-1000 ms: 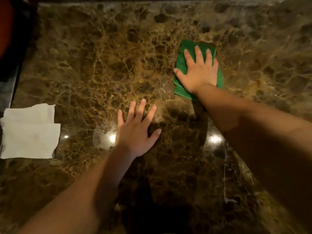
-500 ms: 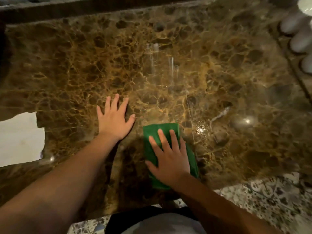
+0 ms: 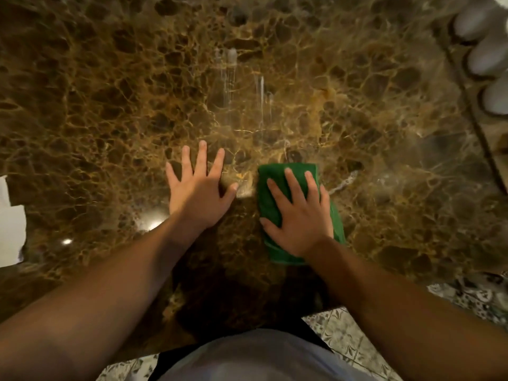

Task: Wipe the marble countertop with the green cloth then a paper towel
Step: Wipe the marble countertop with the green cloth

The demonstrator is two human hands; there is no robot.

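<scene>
The brown veined marble countertop (image 3: pixel 110 92) fills most of the view. A folded green cloth (image 3: pixel 270 193) lies flat on it near the front edge. My right hand (image 3: pixel 301 215) presses down on the cloth with fingers spread, covering its middle. My left hand (image 3: pixel 199 188) rests flat on the bare marble just left of the cloth, fingers apart, holding nothing. A white paper towel (image 3: pixel 11 218) lies at the far left edge, partly cut off by the frame.
Several white rounded objects (image 3: pixel 483 56) sit along the right side past a dark strip. Wet streaks (image 3: pixel 259 94) show on the marble beyond my hands. Patterned floor tiles (image 3: pixel 343 334) and my torso are below the counter's front edge.
My right hand has pulled the green cloth from the far middle of the counter back toward the front edge. The left hand stays flat; the view has shifted right and down.
</scene>
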